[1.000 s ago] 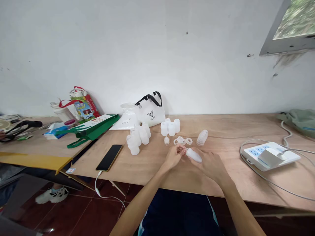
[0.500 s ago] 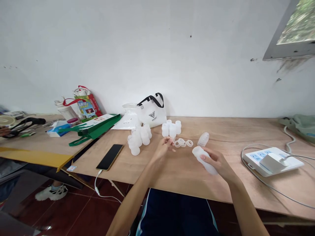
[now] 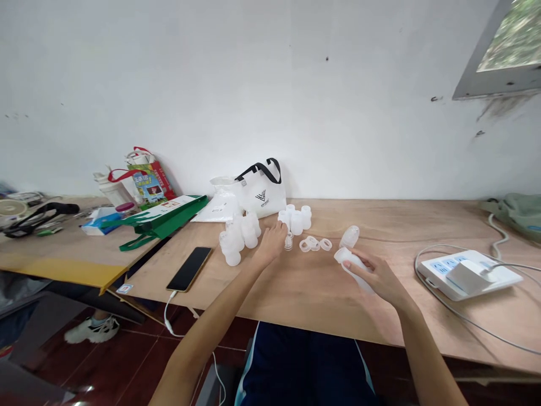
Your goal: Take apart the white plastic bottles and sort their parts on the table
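Note:
My right hand [image 3: 374, 273] grips a translucent white bottle [image 3: 354, 266] by its side, tilted with the open mouth toward the upper left. A clear domed cap [image 3: 350, 237] lies just behind the bottle's mouth. My left hand [image 3: 273, 242] is at the left end of a group of white cylindrical pieces [image 3: 297, 223], fingers bent downward and their tips hidden. Close by its fingers stands a small clear ribbed piece [image 3: 288, 242]. Several pale rings [image 3: 313, 243] lie between my hands. Left of my left hand stand several frosted bottles [image 3: 236, 239].
A phone [image 3: 190, 269] with a charging cable lies at the left. Behind are a white bag with black handles [image 3: 264, 194] and a plastic packet [image 3: 217, 206]. A green bag [image 3: 169, 220] spans the left tables. A power strip [image 3: 469, 276] with cords sits right.
My left hand has moved left and slightly away from me, and the small clear piece now shows beside it. My right hand and the bottle have shifted slightly right.

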### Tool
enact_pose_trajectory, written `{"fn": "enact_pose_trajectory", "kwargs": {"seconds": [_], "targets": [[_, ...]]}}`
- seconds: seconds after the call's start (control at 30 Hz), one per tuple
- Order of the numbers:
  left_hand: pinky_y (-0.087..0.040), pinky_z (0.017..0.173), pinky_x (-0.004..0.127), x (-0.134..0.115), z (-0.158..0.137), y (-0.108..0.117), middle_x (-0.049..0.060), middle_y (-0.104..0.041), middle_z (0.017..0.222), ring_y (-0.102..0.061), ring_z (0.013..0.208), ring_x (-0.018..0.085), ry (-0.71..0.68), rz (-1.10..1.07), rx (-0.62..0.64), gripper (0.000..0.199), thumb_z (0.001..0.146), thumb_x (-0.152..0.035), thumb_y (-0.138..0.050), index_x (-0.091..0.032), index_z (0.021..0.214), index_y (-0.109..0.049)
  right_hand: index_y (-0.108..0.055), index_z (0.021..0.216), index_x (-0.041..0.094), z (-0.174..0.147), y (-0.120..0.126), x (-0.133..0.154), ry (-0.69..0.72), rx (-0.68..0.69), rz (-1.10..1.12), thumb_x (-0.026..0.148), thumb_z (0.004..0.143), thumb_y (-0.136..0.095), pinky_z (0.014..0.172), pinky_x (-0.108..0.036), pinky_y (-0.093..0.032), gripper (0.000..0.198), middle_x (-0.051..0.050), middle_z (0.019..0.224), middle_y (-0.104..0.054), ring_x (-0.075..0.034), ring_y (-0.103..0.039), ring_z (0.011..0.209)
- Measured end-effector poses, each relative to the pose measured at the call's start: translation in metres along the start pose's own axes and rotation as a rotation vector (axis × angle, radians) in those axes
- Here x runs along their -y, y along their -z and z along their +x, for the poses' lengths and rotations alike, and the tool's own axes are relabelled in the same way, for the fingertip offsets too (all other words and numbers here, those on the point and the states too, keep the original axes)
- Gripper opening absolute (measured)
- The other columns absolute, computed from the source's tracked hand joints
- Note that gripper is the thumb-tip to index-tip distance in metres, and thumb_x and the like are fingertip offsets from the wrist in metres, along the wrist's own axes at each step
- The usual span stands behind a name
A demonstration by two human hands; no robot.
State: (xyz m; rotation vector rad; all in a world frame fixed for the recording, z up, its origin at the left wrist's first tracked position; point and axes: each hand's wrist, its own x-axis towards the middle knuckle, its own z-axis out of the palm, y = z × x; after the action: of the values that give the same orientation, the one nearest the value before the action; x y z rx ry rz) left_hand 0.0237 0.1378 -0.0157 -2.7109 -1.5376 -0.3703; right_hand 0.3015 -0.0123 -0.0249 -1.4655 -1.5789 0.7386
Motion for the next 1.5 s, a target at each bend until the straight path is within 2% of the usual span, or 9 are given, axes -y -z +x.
{"fn": "enact_pose_trajectory", "kwargs": {"seconds": [0.3,0.57,0.87,1.07,1.1,1.17,1.27,1.37,1.5], "targets": [[-0.048,0.091,0.043,-0.005,-0.009,0.001,0.019,-0.057,0.129,-0.06,0.113,0.031,-0.006,0.048,0.04,0.023,0.102,-0.012,-0.036,-0.014,0.117,-0.053,-0.072,0.126,0.025,0.003,-0.001,0.0,0.049,0.019,-0.036,0.063,0.09,-0.062,0.092,-0.047,-0.054,0.053,-0.007,0.117,-0.076,-0.033,-0.07,0.106],[-0.05,0.077,0.036,-0.005,-0.011,-0.006,0.016,-0.064,0.121,-0.067,0.099,0.028,0.083,-0.106,0.021,0.018,0.105,-0.022,-0.039,-0.016,0.115,-0.052,-0.072,0.124,0.026,0.003,-0.002,0.001,0.048,0.024,-0.075,0.063,0.091,-0.059,0.087,-0.045,-0.055,0.051,-0.006,0.112,-0.077,-0.033,-0.071,0.102],[-0.051,0.084,0.036,0.003,-0.009,-0.012,0.01,-0.072,0.112,-0.069,0.103,0.027,0.137,-0.301,-0.033,0.023,0.101,-0.026,-0.05,-0.02,0.123,-0.053,-0.071,0.121,0.026,0.004,-0.006,0.002,0.068,0.083,-0.09,0.061,0.092,-0.059,0.092,-0.045,-0.054,0.047,-0.005,0.116,-0.076,-0.031,-0.069,0.106],[-0.051,0.097,0.042,-0.026,-0.043,0.005,0.012,-0.063,0.134,-0.065,0.114,0.027,0.24,-0.653,-0.359,0.036,0.099,-0.035,-0.054,-0.023,0.133,-0.051,-0.071,0.119,0.027,0.006,-0.021,0.009,0.056,0.215,-0.058,0.064,0.097,-0.049,0.086,-0.045,-0.057,0.048,-0.005,0.107,-0.077,-0.03,-0.071,0.097],[-0.052,0.095,0.04,-0.035,-0.052,0.01,0.011,-0.064,0.132,-0.067,0.107,0.024,0.188,-0.776,-0.356,0.038,0.1,-0.036,-0.054,-0.024,0.135,-0.051,-0.071,0.118,0.027,0.006,-0.025,0.01,0.055,0.228,-0.038,0.064,0.099,-0.044,0.087,-0.045,-0.057,0.05,-0.005,0.105,-0.077,-0.029,-0.071,0.097],[-0.054,0.093,0.037,-0.051,-0.066,0.016,0.01,-0.066,0.129,-0.068,0.104,0.022,-0.061,-0.952,-0.114,0.045,0.096,-0.038,-0.062,-0.027,0.139,-0.053,-0.07,0.12,0.027,0.006,-0.031,0.01,0.048,0.225,0.01,0.064,0.102,-0.035,0.095,-0.047,-0.054,0.054,-0.005,0.111,-0.076,-0.029,-0.069,0.104],[-0.053,0.096,0.036,-0.067,-0.073,0.017,0.009,-0.068,0.13,-0.066,0.112,0.023,-0.328,-1.034,0.149,0.03,0.096,-0.039,-0.064,-0.029,0.124,-0.07,-0.063,0.133,0.03,0.003,-0.038,0.009,0.049,0.201,0.067,0.063,0.104,-0.032,0.112,-0.047,-0.045,0.054,-0.006,0.135,-0.068,-0.028,-0.059,0.13],[-0.053,0.095,0.037,-0.07,-0.069,0.012,0.008,-0.071,0.125,-0.066,0.113,0.024,-0.292,-1.083,0.112,0.023,0.096,-0.038,-0.064,-0.027,0.113,-0.076,-0.056,0.14,0.032,0.002,-0.039,0.007,0.085,0.199,0.066,0.061,0.104,-0.036,0.118,-0.047,-0.039,0.05,-0.004,0.149,-0.059,-0.027,-0.05,0.142],[-0.055,0.092,0.036,-0.069,-0.067,0.004,0.008,-0.07,0.124,-0.065,0.115,0.025,-0.219,-1.108,0.093,0.03,0.091,-0.039,-0.071,-0.027,0.119,-0.071,-0.052,0.141,0.034,0.004,-0.037,0.005,0.075,0.165,0.039,0.06,0.102,-0.043,0.109,-0.047,-0.047,0.048,-0.005,0.145,-0.061,-0.027,-0.06,0.131]]}}
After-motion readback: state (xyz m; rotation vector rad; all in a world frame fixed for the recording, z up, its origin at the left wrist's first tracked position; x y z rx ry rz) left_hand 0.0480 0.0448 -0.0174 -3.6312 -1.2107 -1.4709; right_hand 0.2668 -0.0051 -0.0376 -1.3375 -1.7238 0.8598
